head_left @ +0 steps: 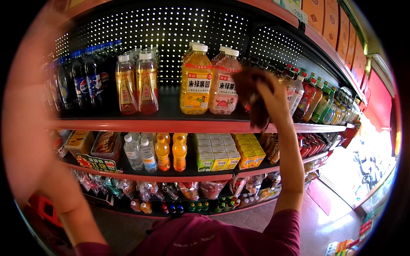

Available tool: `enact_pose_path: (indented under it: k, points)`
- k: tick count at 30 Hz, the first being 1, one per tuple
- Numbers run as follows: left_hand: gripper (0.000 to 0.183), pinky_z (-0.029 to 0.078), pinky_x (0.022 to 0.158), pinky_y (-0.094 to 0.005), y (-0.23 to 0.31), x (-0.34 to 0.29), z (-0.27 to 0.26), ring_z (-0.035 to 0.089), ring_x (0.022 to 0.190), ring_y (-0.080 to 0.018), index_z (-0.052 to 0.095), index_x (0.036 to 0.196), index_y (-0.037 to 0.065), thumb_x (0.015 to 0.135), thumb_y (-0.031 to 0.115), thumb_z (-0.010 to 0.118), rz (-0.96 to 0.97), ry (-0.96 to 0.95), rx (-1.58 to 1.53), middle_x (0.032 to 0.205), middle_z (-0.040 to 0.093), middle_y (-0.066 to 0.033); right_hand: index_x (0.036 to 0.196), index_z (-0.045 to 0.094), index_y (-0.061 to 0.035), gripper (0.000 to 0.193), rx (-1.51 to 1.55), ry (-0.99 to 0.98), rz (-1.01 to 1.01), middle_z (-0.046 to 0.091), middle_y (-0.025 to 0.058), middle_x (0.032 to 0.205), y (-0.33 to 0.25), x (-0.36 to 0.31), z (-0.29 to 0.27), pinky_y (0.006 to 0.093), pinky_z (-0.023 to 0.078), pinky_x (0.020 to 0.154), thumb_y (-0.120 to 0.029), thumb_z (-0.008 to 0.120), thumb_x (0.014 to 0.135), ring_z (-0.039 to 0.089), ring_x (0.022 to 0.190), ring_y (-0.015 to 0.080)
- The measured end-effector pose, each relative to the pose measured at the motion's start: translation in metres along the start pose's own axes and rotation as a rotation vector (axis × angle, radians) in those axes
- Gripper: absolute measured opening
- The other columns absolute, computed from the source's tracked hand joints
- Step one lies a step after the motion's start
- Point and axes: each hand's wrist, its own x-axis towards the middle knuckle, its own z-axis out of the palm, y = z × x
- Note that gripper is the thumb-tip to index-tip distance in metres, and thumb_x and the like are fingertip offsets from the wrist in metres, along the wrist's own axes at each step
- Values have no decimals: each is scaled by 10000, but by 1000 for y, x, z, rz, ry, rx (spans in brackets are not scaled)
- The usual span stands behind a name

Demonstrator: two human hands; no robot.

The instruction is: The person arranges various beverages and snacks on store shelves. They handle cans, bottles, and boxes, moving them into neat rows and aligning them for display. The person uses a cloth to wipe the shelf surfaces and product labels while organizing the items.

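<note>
Fingers (265, 87) of right hand (273, 96) clenched around dark reddish-brown crumpled cloth (252, 91), hanging limp

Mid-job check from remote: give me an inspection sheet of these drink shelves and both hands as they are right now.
Surface: red-edged upper shelf, stocked.
Job's things: dark brown cloth beside the pink juice jug.
Clutter: orange juice jug, cola bottles, drink cartons below.
Hands: right hand grips the cloth; left hand blurred at the shelf's left end, grip unclear.
Cables: nothing seen.
Surroundings: shop aisle, bright doorway to the right.
</note>
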Motion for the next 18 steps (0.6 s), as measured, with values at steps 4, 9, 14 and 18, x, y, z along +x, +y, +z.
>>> enact_pose_path:
  k: [4,9,14,18]
  points:
    - [556,423,1121,-424,-137,-98,106,494,1433,-243,450,1550,78,1071,359,484,-545,-248,-356,1552,532,-106,1229,684,-36,291,-505,493,-466,709,138,1023,21,63,-7,377,565,845,-96,657,945,693,911,267]
    - [922,284,1253,-455,-192,-152,160,301,1553,-329,257,1626,-20,1048,675,433,-656,-343,-200,1661,326,-228,1285,672,-133,467,-744,379,-565,595,123,1163,44,78,41,485,512,888,-102,768,829,585,1107,354]
    - [823,343,1190,-475,-228,-155,179,347,1517,-282,271,1664,158,1058,710,350,-854,-376,-517,1665,344,-102,1403,631,-187,589,-865,303,-535,493,126,1417,57,32,64,576,403,1022,-159,762,829,451,1342,397]
    - [840,194,1278,-374,-245,-172,183,248,1563,-207,217,1659,40,1090,637,373,-896,-367,-693,1683,302,-121,1387,654,-189,553,-958,229,-595,506,144,1393,62,-2,76,554,399,1048,-137,713,839,468,1308,400]
